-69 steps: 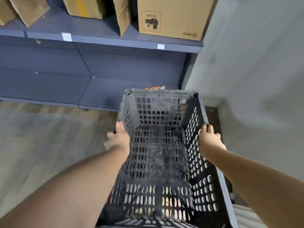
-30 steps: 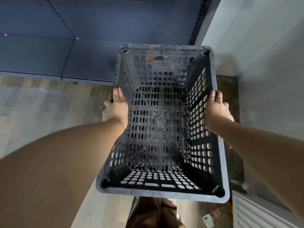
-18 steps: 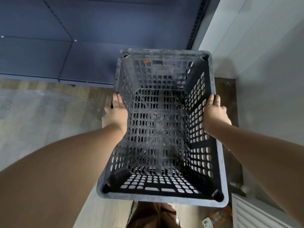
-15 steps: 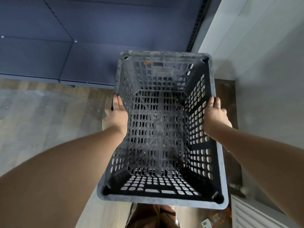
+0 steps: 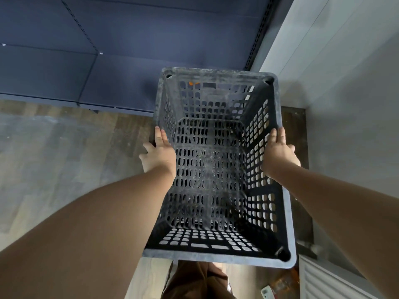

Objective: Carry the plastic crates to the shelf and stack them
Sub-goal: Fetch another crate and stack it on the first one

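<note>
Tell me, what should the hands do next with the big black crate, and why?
Probably lower it forward onto the blue shelf. Both hands, left and right, grip the crate by its side rims, it is empty, and its far end already hangs over the shelf's bottom board.

A single head-worn wide-angle view looks steeply down and forward from close above. It faces the dark blue shelf (image 5: 121,87) across the top, the floor (image 5: 54,160) at left and a pale wall (image 5: 345,104) at right, its edges perhaps bent by the lens.
</note>
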